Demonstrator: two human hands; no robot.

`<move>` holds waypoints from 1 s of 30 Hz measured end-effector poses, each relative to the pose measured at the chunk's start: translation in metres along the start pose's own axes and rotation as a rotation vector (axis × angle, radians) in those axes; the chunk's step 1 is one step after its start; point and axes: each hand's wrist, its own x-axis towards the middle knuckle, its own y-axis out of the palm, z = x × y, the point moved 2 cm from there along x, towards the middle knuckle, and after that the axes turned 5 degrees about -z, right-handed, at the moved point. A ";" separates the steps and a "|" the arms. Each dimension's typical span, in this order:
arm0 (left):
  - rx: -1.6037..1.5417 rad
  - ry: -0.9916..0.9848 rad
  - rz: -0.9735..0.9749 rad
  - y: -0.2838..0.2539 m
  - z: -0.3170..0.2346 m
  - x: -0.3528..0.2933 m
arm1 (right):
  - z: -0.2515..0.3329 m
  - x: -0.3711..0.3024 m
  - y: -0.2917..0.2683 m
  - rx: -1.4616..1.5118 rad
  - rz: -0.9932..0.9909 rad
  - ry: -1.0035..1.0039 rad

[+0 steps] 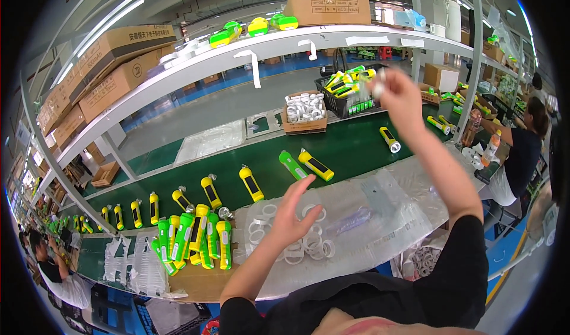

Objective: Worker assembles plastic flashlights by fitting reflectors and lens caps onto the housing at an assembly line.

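Observation:
My left hand (291, 217) is over the plastic-covered table edge, thumb and fingers spread, holding nothing. Just under and beside it lie several loose white rings (311, 240). Past its fingertips, a green flashlight (293, 164) and a yellow flashlight with a dark panel (316, 166) rest on the green belt (350, 157). My right hand (399, 91) is raised far forward, near a black basket (350, 106) of green and yellow flashlights. Its fingers are closed around something small and whitish, too blurred to name.
A carton of white rings (305, 112) stands left of the basket. A pile of flashlights (190, 237) lies to my left, with more along the belt. Overhead runs a white shelf (267, 40) with cartons. Co-workers sit at the far right (522, 151) and far left (50, 264).

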 end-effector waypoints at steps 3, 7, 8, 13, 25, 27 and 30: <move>0.022 -0.139 -0.011 -0.014 0.022 -0.017 | 0.017 0.131 0.012 -0.339 -0.205 -0.375; 0.218 -0.159 0.047 -0.035 0.034 -0.024 | 0.028 0.246 0.033 -0.796 -0.384 -0.447; 0.235 -0.174 0.068 -0.039 0.037 -0.025 | 0.030 0.256 0.041 -1.153 -0.324 -0.307; 0.261 -0.226 0.084 -0.049 0.050 -0.021 | -0.026 0.316 0.035 -1.086 0.165 0.000; 0.264 0.071 -0.200 -0.075 0.042 0.063 | 0.014 0.227 -0.017 -1.016 -0.265 -0.591; 0.309 0.167 -0.396 -0.095 0.045 0.104 | 0.018 0.192 0.003 -0.713 -0.382 -0.804; 0.276 0.011 -0.556 -0.107 0.027 0.183 | 0.006 0.148 0.031 -0.711 -0.006 -0.405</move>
